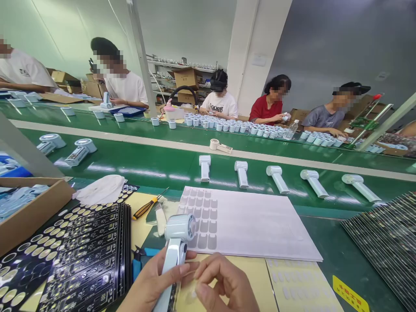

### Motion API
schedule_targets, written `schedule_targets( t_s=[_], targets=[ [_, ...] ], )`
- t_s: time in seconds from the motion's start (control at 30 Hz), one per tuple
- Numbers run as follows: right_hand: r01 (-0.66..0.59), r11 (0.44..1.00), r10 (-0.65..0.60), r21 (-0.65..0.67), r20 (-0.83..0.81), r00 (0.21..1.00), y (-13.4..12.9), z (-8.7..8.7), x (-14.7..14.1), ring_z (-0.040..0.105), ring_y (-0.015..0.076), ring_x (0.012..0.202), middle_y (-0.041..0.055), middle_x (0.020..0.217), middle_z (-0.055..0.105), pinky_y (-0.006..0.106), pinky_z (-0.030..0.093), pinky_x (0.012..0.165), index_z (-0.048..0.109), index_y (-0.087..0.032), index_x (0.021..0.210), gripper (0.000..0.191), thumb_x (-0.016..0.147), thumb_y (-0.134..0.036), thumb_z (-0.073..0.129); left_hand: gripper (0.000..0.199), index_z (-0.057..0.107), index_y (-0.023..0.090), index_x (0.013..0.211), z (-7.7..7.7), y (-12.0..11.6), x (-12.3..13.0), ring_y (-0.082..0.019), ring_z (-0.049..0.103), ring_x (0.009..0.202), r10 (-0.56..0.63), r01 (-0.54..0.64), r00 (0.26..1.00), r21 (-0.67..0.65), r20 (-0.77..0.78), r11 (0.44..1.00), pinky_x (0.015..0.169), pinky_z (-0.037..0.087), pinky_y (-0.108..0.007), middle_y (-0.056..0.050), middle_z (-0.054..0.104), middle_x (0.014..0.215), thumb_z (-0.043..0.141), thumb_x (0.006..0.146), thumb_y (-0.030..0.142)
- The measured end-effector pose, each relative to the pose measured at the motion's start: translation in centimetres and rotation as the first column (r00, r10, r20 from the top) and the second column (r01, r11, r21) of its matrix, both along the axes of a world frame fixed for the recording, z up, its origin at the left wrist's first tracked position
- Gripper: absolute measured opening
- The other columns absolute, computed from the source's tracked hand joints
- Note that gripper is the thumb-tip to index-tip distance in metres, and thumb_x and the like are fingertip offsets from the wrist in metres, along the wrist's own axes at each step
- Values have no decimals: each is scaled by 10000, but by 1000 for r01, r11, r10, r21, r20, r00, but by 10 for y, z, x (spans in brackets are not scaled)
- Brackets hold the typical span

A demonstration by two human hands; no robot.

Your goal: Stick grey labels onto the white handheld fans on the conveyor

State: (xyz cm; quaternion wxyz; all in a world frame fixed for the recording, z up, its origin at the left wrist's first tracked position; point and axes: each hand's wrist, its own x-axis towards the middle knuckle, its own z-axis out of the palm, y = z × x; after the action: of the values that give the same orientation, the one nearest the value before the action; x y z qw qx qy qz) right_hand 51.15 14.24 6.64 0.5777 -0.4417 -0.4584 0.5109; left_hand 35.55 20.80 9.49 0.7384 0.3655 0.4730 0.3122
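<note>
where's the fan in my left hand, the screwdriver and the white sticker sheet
handheld fan (178, 236): head view, on its round white head
screwdriver (145, 209): head view, on the yellow and black handle
white sticker sheet (253, 225): head view, on its bare middle

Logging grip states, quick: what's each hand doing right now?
Left hand: closed around the handheld fan.
Right hand: fingers pinched together; holding anything cannot be told.

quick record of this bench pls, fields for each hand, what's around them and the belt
left hand: wrapped round the handle of a white handheld fan
right hand: fingers pinched together beside the fan handle; too small to tell what they hold
in front: white sticker sheet, partly peeled
left side: stack of black printed sheets, screwdriver, cardboard box
belt: row of white fans lying flat
far side: other people seated at work
</note>
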Motion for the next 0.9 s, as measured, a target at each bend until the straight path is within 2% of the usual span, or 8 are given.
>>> schedule_targets(
  t_s=[0.07, 0.2, 0.27, 0.4, 0.57, 0.67, 0.77, 0.9],
  targets=[
    [-18, 1000, 17, 24, 46, 999, 7, 20, 4, 645, 168, 796, 43, 917, 657, 187, 445, 549, 664, -204, 777, 47, 767, -194, 709, 369, 766, 213, 1003, 4, 4, 7, -268, 712, 933, -33, 31, 998, 35, 60, 999, 778, 547, -296, -56, 782, 962, 867, 686, 373],
    [-43, 999, 46, -21, 168, 985, 22, 45, 7, 605, 139, 757, 26, 963, 599, 178, 429, 527, 652, -202, 744, 81, 741, -135, 698, 487, 740, 259, 1127, 11, 13, 21, -274, 643, 1187, 238, -226, 967, -128, 88, 966, 911, 548, -297, -34, 764, 1161, 870, 681, 407],
    [-38, 998, 49, -52, 215, 975, 27, 50, 8, 586, 122, 730, 18, 984, 585, 174, 414, 516, 646, -202, 744, 97, 749, -119, 698, 463, 752, 247, 1104, 16, 17, 26, -270, 606, 1253, 310, -292, 945, -156, 108, 944, 973, 536, -296, -28, 756, 1205, 850, 692, 433],
    [-24, 997, 41, -70, 248, 968, 33, 55, 11, 564, 108, 718, 2, 986, 566, 174, 405, 523, 642, -200, 740, 132, 760, -89, 710, 452, 761, 229, 1074, 25, 20, 32, -307, 559, 1313, 290, -278, 946, -100, 147, 955, 1065, 499, -352, -44, 746, 1242, 830, 695, 465],
    [-40, 998, 51, -50, 256, 965, 38, 57, 14, 567, 101, 724, -10, 987, 552, 181, 410, 539, 630, -201, 743, 148, 788, -83, 708, 505, 738, 229, 1074, 28, 22, 33, -289, 507, 1368, 314, -296, 938, -134, 145, 946, 1160, 400, -349, -38, 729, 1278, 879, 637, 440],
    [2, 1000, -3, 2, 344, 939, 40, 51, 11, 578, 102, 729, -18, 985, 549, 186, 401, 537, 614, -209, 757, 177, 791, -51, 685, 488, 739, 251, 1049, 30, 24, 35, -275, 504, 1374, 337, -319, 935, -147, 112, 936, 1133, 431, -326, -22, 749, 1230, 888, 617, 424],
    [23, 990, -81, 142, 410, 908, 42, 42, 9, 569, 95, 692, -20, 965, 546, 192, 382, 512, 612, -216, 790, 178, 798, -44, 661, 495, 753, 279, 999, 37, 24, 37, -296, 528, 1352, 355, -342, 934, -186, 38, 921, 1028, 526, -327, -11, 775, 1141, 924, 546, 382],
    [143, 941, -225, 306, 251, 942, 41, 39, 14, 595, 114, 724, 2, 955, 545, 197, 465, 553, 639, -223, 844, 92, 844, -131, 642, 501, 769, 274, 1034, 49, 24, 35, -351, 630, 1227, 158, -136, 979, -166, 127, 977, 910, 594, -370, -40, 773, 1157, 933, 561, 281]
  ],
)
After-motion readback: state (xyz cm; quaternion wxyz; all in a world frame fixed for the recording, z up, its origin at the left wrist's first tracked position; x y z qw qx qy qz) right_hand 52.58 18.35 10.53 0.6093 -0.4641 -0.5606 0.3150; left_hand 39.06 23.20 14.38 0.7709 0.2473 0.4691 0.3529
